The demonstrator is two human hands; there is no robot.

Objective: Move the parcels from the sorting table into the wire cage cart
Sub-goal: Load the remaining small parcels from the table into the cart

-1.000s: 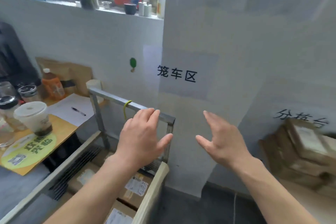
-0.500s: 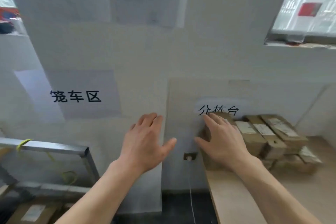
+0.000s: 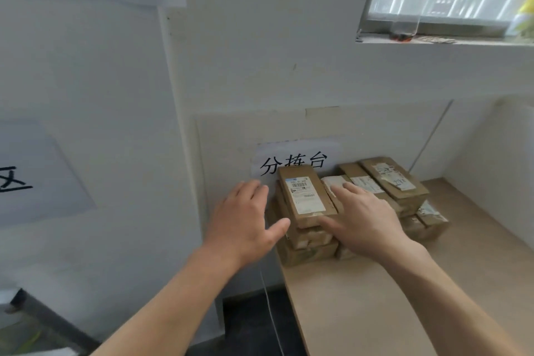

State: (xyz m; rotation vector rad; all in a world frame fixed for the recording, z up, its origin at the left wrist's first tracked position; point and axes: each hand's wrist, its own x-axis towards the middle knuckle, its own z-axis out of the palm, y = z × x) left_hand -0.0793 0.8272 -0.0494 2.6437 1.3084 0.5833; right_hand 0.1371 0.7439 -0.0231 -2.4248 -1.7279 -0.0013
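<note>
Several brown cardboard parcels with white labels are stacked against the wall at the back left of the wooden sorting table (image 3: 361, 298). The nearest stack is topped by a long parcel (image 3: 306, 196) with a barcode label. My left hand (image 3: 245, 222) hovers open just left of that stack, off the table's left edge. My right hand (image 3: 361, 217) is open, fingers spread, lying over the parcels just right of the top parcel, thumb at its near end. More parcels (image 3: 390, 179) lie further right. Only a dark corner of the wire cage cart (image 3: 34, 315) shows at the bottom left.
A paper sign (image 3: 294, 165) with black characters hangs on the wall behind the parcels. Another sign (image 3: 29, 179) is on the wall at left. A window ledge (image 3: 445, 37) with a clear bottle runs above right. Dark floor lies between cart and table.
My view has swung right from the cage cart to the sorting table. Both open hands have moved with it and now reach the parcel stack.
</note>
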